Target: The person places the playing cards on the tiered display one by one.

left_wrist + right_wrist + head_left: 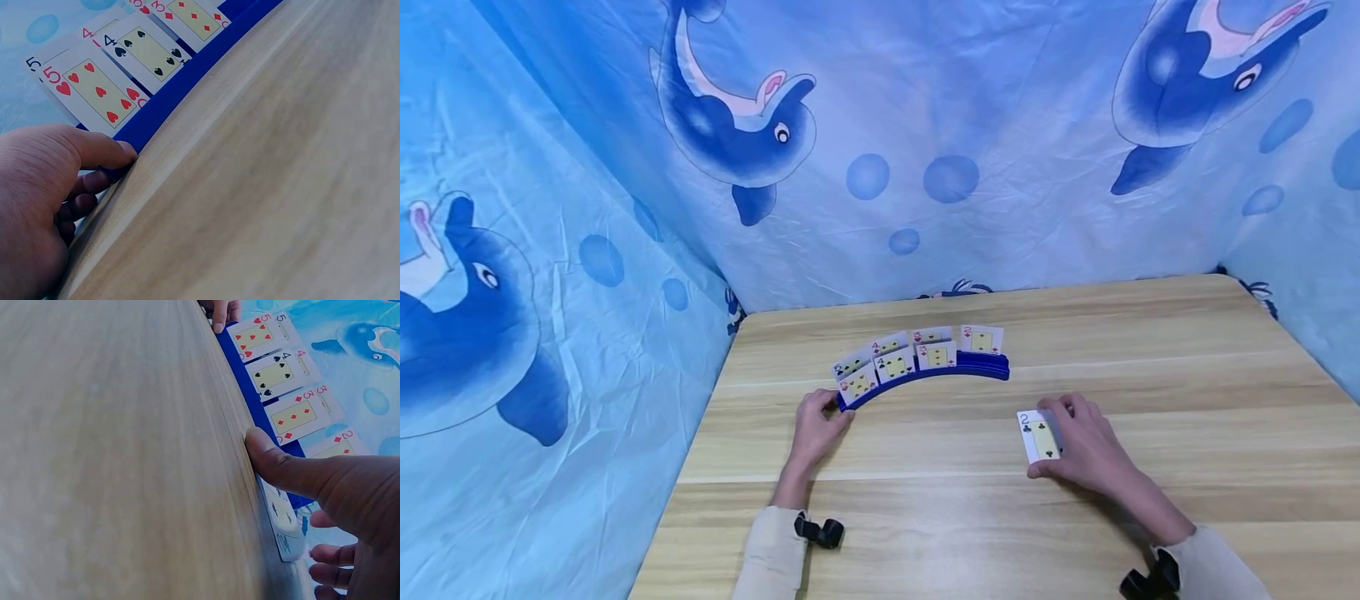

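A curved blue card holder [983, 365] stands on the table with playing cards upright in two rows. Its front row shows the five of hearts [97, 94], four of spades [145, 57] and three of diamonds [294, 419]. Behind them, partly hidden, are a five, a four and a three; the two of diamonds [982, 339] stands at the right end of the back row. My left hand [816, 429] pinches the holder's left end between thumb and fingers. To the right, in front of the holder, my right hand [1086, 446] holds a two of clubs [1039, 437], face up, by its edges.
The wooden table [925, 500] carries the holder near its far side. A blue dolphin-printed curtain [880, 100] hangs behind and along the sides of the table. Dark wrist straps [820, 531] sit on both sleeves.
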Demonstrator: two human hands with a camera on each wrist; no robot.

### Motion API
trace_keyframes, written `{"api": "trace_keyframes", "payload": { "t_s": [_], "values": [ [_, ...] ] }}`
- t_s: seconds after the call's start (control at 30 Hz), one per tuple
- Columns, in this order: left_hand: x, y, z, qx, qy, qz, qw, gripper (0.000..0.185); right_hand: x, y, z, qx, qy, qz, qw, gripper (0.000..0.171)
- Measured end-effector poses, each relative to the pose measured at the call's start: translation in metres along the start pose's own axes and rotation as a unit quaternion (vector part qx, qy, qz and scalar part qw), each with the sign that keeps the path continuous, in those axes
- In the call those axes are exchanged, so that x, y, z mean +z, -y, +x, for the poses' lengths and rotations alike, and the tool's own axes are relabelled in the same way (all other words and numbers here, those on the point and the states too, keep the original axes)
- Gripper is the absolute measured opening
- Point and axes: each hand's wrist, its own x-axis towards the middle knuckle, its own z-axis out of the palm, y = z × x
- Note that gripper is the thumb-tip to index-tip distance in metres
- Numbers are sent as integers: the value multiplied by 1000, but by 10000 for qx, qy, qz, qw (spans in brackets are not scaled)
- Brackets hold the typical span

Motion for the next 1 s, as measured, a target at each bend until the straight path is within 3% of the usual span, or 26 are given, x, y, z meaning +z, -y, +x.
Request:
{"api": "trace_keyframes", "payload": {
  "t_s": [0.13, 0.33, 0.57, 0.73, 1.0],
  "values": [
    [0, 0, -1, 54, 12, -21, 10000, 31, 1, -2, 0, -141, -255, -295, 9991, 118],
    [0, 0, 1, 87, -8, -12, 10000, 32, 2, -3, 3, -186, -342, -483, 9981, 113],
    [0, 1, 4, 83, -2, -8, 10000, 35, -3, -2, 3, -114, -235, -563, 9981, 93],
    [0, 1, 4, 145, -47, -3, 9999, 34, -9, 0, 2, 153, 83, -89, 9998, 72],
    [1, 1, 3, 194, -84, 4, 9998, 32, -22, -5, 1, -27, -115, 561, 9984, 47]
  ]
}}
